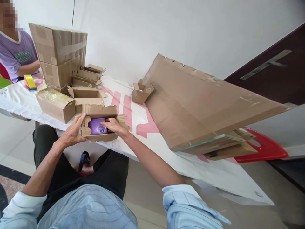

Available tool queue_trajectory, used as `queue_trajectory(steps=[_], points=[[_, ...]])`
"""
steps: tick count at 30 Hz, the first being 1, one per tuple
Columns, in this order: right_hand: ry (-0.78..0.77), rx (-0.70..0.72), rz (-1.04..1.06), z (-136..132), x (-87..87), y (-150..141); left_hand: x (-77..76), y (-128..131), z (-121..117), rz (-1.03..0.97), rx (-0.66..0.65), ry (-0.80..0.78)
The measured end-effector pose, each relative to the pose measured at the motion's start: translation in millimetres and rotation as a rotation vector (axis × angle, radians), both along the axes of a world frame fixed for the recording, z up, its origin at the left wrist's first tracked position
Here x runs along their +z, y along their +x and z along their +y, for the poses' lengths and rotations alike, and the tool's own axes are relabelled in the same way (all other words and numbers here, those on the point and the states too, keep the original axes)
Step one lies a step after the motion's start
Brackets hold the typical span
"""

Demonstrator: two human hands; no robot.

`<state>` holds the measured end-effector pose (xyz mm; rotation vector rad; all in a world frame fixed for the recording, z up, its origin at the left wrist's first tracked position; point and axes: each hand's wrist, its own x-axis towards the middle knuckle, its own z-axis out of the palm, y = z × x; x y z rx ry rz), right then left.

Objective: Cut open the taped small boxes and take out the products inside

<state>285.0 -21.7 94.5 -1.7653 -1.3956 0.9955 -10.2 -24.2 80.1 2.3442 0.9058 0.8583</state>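
An open cardboard box [100, 109] sits at the near edge of the table, its flaps folded outward. Inside its left part lies a purple pack [97, 126] with a small blue and white mark. My left hand [73, 131] is closed around the box's left end, the thumb on the upper side and the fingers toward the lower one. My right hand [113, 124] reaches into the box from the right. Its thumb presses on the purple pack, and the other fingers curl down by the pack's right end, partly hidden.
Left of the box stand a closed carton [56, 105] and a tall stack of cartons [62, 47]. Open boxes [88, 93] lie behind. A small open box [142, 91] touches a large leaning cardboard box [202, 101]. Yellow tape [30, 82] lies near a seated person [20, 54].
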Motion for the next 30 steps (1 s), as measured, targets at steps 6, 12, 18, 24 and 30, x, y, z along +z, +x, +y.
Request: queue_trajectory(steps=[6,12,18,24,30], points=[[-0.028,-0.138,0.192,-3,-2.3,-14,1.9,0,0,0.007,0.002,0.007],[0.169,-0.220,0.073,-2,-19.7,-16,2.1,-1,0,0.013,0.002,0.020],[0.361,-0.179,0.004,-14,-10.1,-1,4.5,0,10,0.017,0.029,0.029],[0.382,-0.265,0.251,-21,19.3,14,11.1,-9,41,0.048,0.021,-0.033],[0.514,-0.289,0.631,-27,34.8,13,12.3,-20,69,0.096,0.069,0.001]])
